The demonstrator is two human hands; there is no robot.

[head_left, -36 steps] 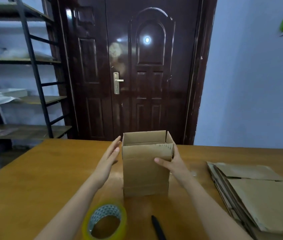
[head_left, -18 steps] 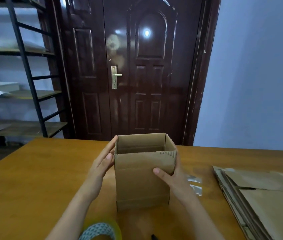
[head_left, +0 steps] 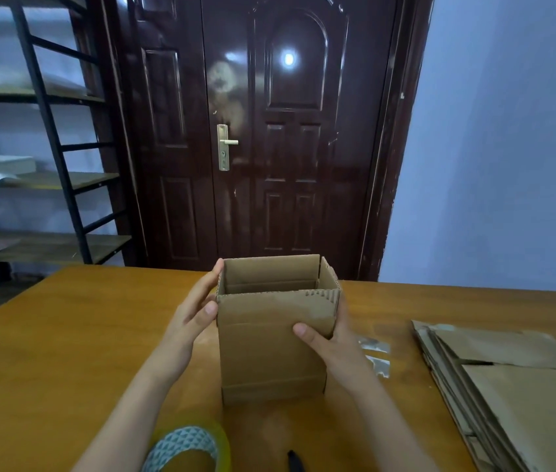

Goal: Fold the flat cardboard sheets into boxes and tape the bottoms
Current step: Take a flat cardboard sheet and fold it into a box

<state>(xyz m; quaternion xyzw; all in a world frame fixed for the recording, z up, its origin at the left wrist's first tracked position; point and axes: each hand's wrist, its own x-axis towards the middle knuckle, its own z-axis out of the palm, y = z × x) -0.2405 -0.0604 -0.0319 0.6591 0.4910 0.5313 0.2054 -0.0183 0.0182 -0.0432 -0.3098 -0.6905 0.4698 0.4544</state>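
A brown cardboard box (head_left: 269, 349) stands upright in the middle of the wooden table (head_left: 65, 352), its top flaps open upward. My left hand (head_left: 194, 315) lies flat against the box's left wall with fingers straight. My right hand (head_left: 332, 345) grips the right front corner, thumb across the front face, fingers hidden behind the right wall. A stack of flat cardboard sheets (head_left: 514, 386) lies at the right. A roll of yellowish tape (head_left: 188, 447) sits at the near edge, below my left forearm.
A black pen-like tip (head_left: 295, 463) shows at the bottom edge. Two scraps of clear tape (head_left: 377, 354) lie right of the box. Behind the table stand a dark brown door (head_left: 269, 148) and a metal shelf rack (head_left: 41, 165) at left.
The box has slid slightly left and toward me between both hands. The view tilted up, then back down, so the tape roll shows more than half a second ago.
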